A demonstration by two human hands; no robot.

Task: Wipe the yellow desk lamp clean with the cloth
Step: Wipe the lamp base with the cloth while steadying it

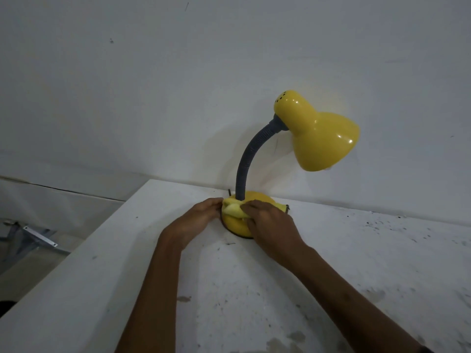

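Note:
The yellow desk lamp (318, 133) stands upright near the back edge of a white table, with a grey flexible neck (248, 159) rising from its round yellow base (235, 225). A pale yellow cloth (233, 210) lies bunched on the top of the base. My right hand (270, 225) presses on the cloth from the right, fingers closed over it. My left hand (196, 217) rests against the left rim of the base, and its fingertips touch the cloth's edge.
The white table (280, 289) is stained and speckled with dark marks. Its left edge runs diagonally, with a metal bracket (38, 238) on the floor beyond it. A plain white wall stands directly behind the lamp.

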